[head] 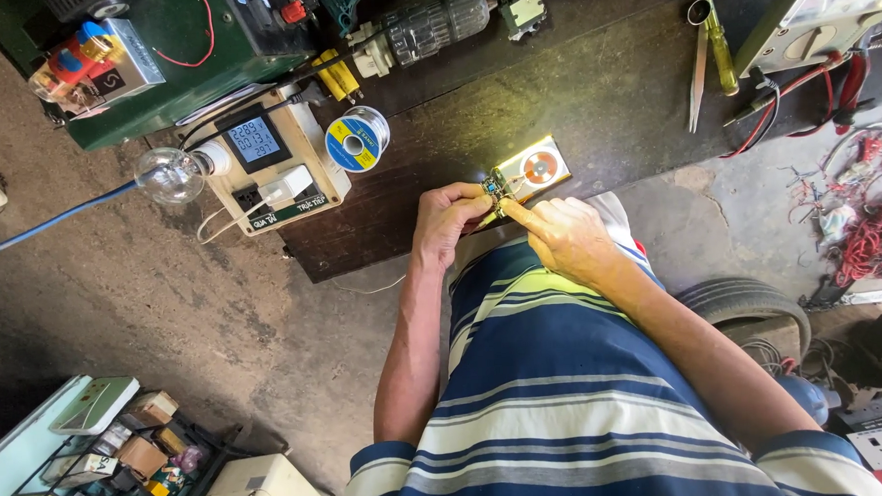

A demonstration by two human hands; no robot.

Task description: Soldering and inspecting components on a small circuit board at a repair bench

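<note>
- Two bare hands meet at the near edge of the dark bench (593,93), seen from the head camera.
- Left hand (447,221): its grip is closed, fingers curled around a small circuit board (494,190).
- Right hand (567,235): mostly folded, holding nothing I can see; the forefinger is stretched out and its tip touches the board.
- The board lies against a flat yellow module (534,169) with a copper coil, on the bench edge.
- A solder spool (356,141) stands to the left, beside a white meter box (270,156) and a clear bulb (168,175).
</note>
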